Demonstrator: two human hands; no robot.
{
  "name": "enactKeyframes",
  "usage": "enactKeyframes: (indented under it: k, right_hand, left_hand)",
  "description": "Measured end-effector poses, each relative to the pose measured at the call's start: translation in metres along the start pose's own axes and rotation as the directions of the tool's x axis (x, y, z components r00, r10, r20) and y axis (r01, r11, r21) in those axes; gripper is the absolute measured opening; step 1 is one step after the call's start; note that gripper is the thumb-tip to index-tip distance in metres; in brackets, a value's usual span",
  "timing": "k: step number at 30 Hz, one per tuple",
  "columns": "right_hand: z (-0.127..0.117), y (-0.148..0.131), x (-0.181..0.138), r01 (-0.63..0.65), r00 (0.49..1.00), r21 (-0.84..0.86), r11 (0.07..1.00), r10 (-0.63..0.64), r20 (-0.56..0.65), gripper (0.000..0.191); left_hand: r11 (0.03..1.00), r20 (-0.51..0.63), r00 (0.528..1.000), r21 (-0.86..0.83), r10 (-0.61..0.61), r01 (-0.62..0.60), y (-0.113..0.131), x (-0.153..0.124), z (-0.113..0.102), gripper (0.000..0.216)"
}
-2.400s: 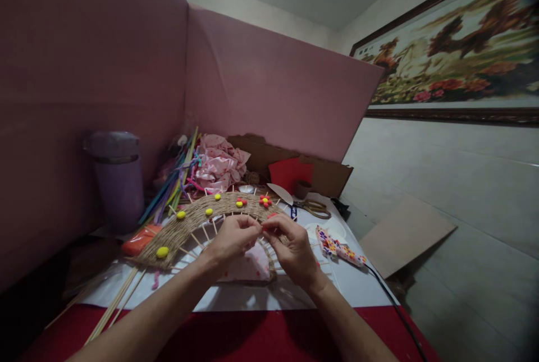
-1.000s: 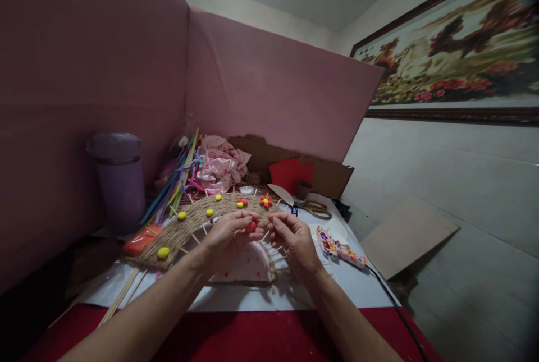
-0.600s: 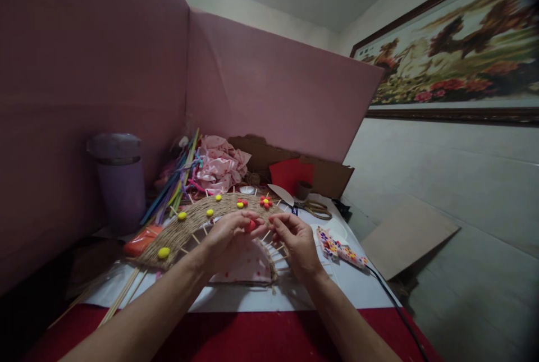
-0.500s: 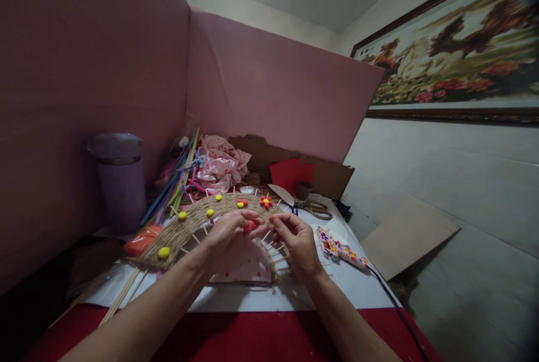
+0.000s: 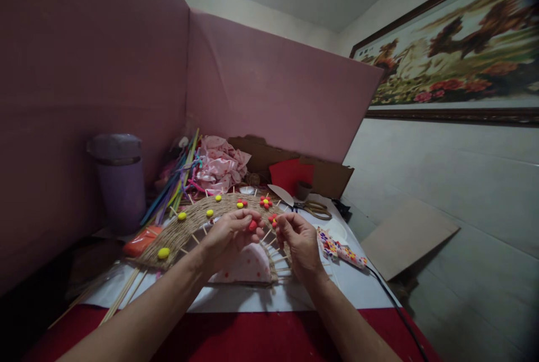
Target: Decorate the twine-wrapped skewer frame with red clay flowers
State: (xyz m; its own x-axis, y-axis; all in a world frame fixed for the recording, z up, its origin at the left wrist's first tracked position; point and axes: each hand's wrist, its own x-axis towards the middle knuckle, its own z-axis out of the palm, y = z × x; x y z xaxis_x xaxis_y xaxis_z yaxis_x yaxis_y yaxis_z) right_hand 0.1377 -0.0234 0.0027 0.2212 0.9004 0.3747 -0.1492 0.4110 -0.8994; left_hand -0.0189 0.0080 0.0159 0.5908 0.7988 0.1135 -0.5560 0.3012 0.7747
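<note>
My left hand (image 5: 233,237) is closed on a lump of red clay (image 5: 253,225), pinched between thumb and fingers. Close by on the right, my right hand (image 5: 296,238) has thumb and fingertips pressed together; whatever they hold is too small to make out. Both hands hover over a twine-wrapped arch (image 5: 196,217) with thin sticks poking from its edges. Yellow clay dots (image 5: 163,253) are spaced along the arch. Two red flowers with yellow centres, one of them a clay flower (image 5: 265,202), sit on its right part. A dotted fabric half-round (image 5: 248,265) lies inside the arch.
Scissors (image 5: 315,209) and a small brown cup (image 5: 304,189) stand behind my right hand. A flower-patterned glue gun (image 5: 340,248) with a black cord lies at right. A purple bin (image 5: 120,188), pipe cleaners (image 5: 179,179) and crumpled pink fabric (image 5: 221,165) are at the back left.
My hands have drawn slightly apart. The red lump shows more clearly in my left hand, and a red flower with a yellow centre has come into view beside my right fingertips.
</note>
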Motion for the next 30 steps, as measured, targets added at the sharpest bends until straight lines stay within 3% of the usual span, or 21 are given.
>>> enactKeyframes:
  k: [6,13,22,30]
  right_hand:
    - [0.0007,0.0026,0.0000,-0.005,0.999,0.009,1.000,0.004,0.046,0.024]
    - [-0.0004,0.0034,-0.0010,-0.030,0.995,-0.043,0.999,0.034,0.090,0.029]
    - [-0.0002,0.0025,-0.0022,-0.020,0.993,-0.053,0.998,0.026,0.113,0.029]
    - [0.0039,0.0010,-0.0019,-0.073,0.993,0.041,0.996,0.069,0.095,0.026]
  left_hand:
    - [1.000,-0.030,1.000,-0.006,-0.009,0.009,0.0000,0.0014,-0.0012,0.022]
    - [0.999,-0.101,0.994,0.028,-0.030,0.033,0.0012,-0.0014,0.0029,0.010]
    - [0.999,-0.127,0.992,0.030,-0.012,0.016,-0.0030,0.0026,-0.0008,0.020]
    - [0.999,-0.124,0.992,0.030,-0.031,0.035,-0.0057,0.0048,-0.0046,0.021]
